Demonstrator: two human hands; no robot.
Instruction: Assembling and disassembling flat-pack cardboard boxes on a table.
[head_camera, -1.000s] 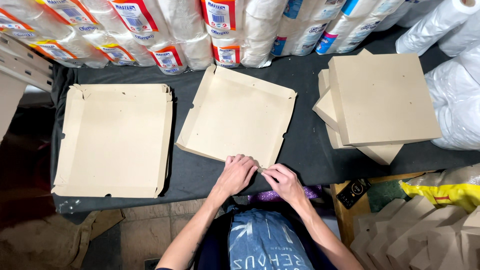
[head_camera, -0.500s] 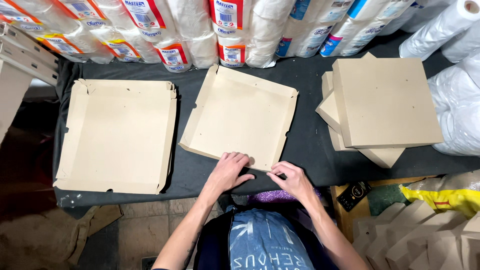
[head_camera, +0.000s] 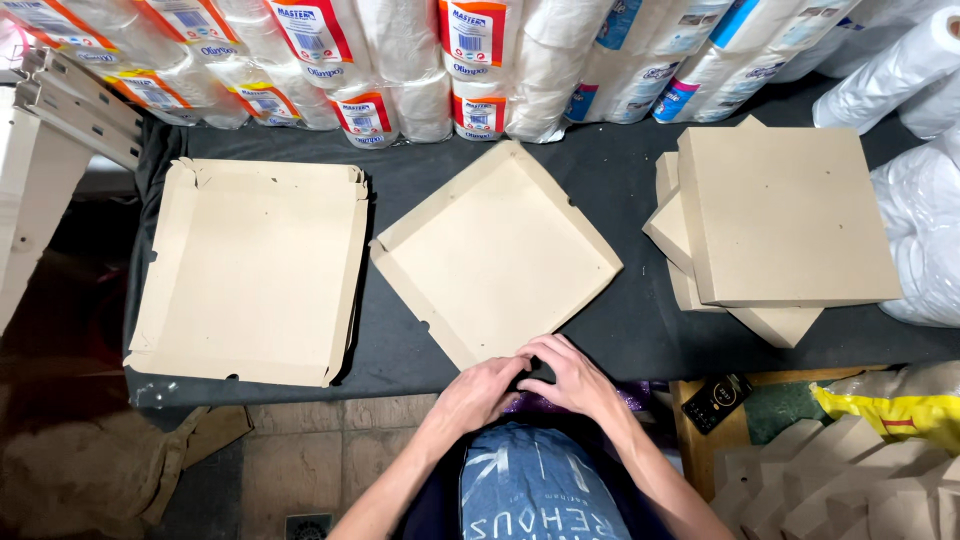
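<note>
On the black-covered worktable (head_camera: 620, 340) backed by wrapped paper rolls (head_camera: 400, 60), the left hand (head_camera: 478, 392) and right hand (head_camera: 572, 378) pinch the near corner of a flat tan cardboard box tray (head_camera: 495, 255), seemingly mid-fold; locking that corner needs firm inward pressure.

The one camera sits on my head and looks almost straight down over my chest onto the dark worktop (head_camera: 640, 330). It is near enough that my forearms enter from the bottom centre of the frame. The top edge reaches the wrapped paper rolls (head_camera: 400, 60) at the worktop's far side; the lower left shows tiled floor (head_camera: 330, 440).
</note>
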